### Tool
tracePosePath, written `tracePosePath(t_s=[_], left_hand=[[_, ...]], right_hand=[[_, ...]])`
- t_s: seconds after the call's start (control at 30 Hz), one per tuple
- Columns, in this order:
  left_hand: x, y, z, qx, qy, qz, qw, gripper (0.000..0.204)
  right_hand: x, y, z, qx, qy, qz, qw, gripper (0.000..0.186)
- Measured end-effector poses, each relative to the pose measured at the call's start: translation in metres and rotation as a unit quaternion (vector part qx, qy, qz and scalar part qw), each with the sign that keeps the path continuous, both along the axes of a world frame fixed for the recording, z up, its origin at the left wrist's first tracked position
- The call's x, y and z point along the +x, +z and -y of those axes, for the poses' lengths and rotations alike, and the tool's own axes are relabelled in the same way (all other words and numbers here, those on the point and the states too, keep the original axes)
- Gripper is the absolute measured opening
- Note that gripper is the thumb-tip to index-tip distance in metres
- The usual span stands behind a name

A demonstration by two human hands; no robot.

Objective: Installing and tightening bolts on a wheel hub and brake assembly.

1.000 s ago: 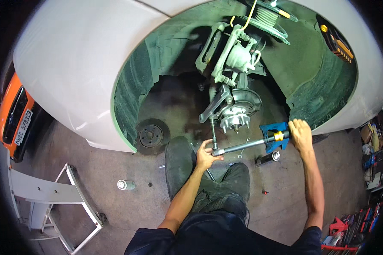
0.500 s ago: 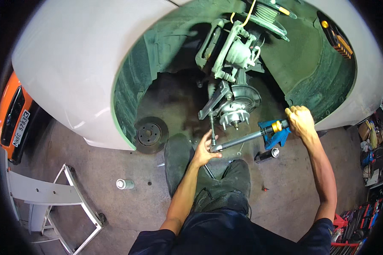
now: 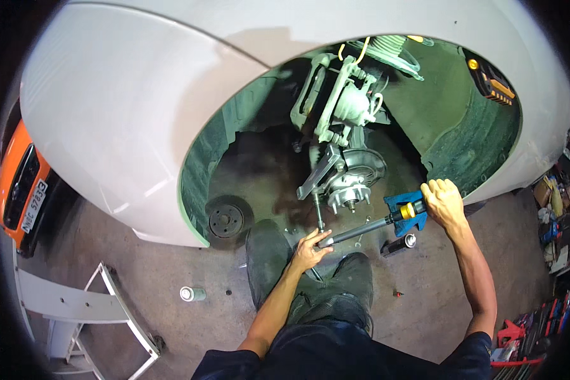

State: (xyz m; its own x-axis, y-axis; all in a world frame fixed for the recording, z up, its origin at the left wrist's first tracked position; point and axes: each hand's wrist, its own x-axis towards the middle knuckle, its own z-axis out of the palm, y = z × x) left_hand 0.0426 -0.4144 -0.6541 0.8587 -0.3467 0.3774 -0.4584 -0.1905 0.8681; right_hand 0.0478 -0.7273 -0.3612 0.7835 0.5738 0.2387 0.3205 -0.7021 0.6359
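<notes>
My right hand is closed round the handle end of a long torque wrench with a yellow collar. My left hand is curled at the wrench's head, its thumb sticking out below the shaft. From that head a socket extension runs up to the lower end of a grey metal bracket beside the wheel hub. Studs stand out around the bare hub. Above it the brake caliper hangs from a yellow hook. The socket's far end is too small to make out.
The pale car fender arches over the work, with a work light in the wheel well. A brake disc, spray cans and a blue glove lie around me. A white metal frame stands at left, tools at right.
The whole view has tilted, so the car and floor sit lower in the picture. My left-hand fingers have shifted from the extension onto the wrench head. My right hand keeps its grip.
</notes>
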Motion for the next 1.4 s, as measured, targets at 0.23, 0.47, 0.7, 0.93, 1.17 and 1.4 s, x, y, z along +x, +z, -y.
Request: tracePosePath(t_s=[0.23,0.47,0.7,0.93,1.17,1.4], left_hand=[[0.011,-0.014,0.01,-0.231,-0.042,-0.219,0.947,0.062],[0.012,0.006,0.023,-0.348,-0.085,-0.332,0.873,0.1],[0.023,0.005,0.029,-0.522,-0.162,-0.515,0.66,0.021],[0.038,0.0,0.047,-0.437,0.01,-0.514,0.738,0.042],[0.032,0.022,0.054,-0.392,0.087,-0.493,0.772,0.045],[0.041,0.016,0.056,-0.293,0.166,-0.48,0.81,0.052]], right_hand=[[-0.017,0.029,-0.037,0.0,-0.003,-0.009,1.0,0.01],[0.009,-0.028,0.039,0.012,-0.154,-0.09,0.984,0.01],[0.006,-0.003,0.03,-0.005,-0.219,-0.226,0.949,0.014],[0.006,-0.026,0.044,0.047,-0.128,-0.129,0.982,0.017],[0.013,-0.005,0.051,0.024,-0.085,-0.248,0.965,0.021],[0.04,0.009,0.041,-0.062,-0.012,-0.386,0.92,0.017]])
